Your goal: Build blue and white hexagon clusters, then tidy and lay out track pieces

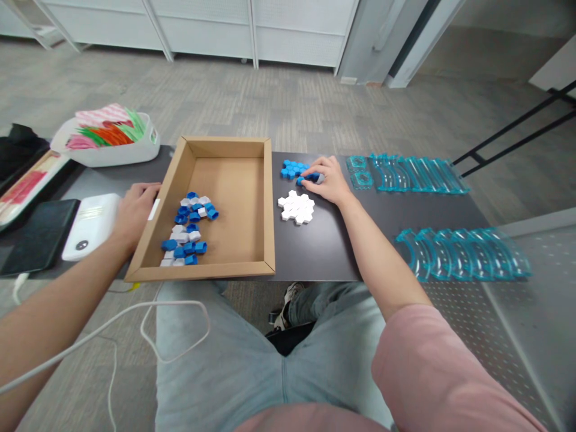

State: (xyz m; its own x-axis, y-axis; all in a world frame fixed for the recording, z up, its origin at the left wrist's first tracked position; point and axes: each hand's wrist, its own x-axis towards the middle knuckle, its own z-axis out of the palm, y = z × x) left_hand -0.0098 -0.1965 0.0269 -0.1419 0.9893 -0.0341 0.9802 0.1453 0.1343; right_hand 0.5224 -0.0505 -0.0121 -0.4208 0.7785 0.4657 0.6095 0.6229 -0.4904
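My right hand [330, 181] is over the dark table, thumb and index finger pinched on a blue hexagonal piece [300, 180]. Right at those fingertips lies a flat cluster of blue hexagonal pieces [292, 168], partly covered by the hand. Just nearer to me sits a patch of white hexagonal pieces [296, 207], set edge to edge. My left hand [136, 210] rests against the outer left wall of a shallow cardboard box [269, 210], fingers stretched out. Inside the box, loose blue and white hexagonal pieces [189, 236] lie in two heaps on its left side.
Clear teal plastic parts stand in a far row [420, 174] and a near row [463, 255] on the right. At left are a white device [92, 225], a black tablet-like slab [41, 237] and a white basket [121, 155] of colourful packets. A white cable [175, 303] crosses near my lap.
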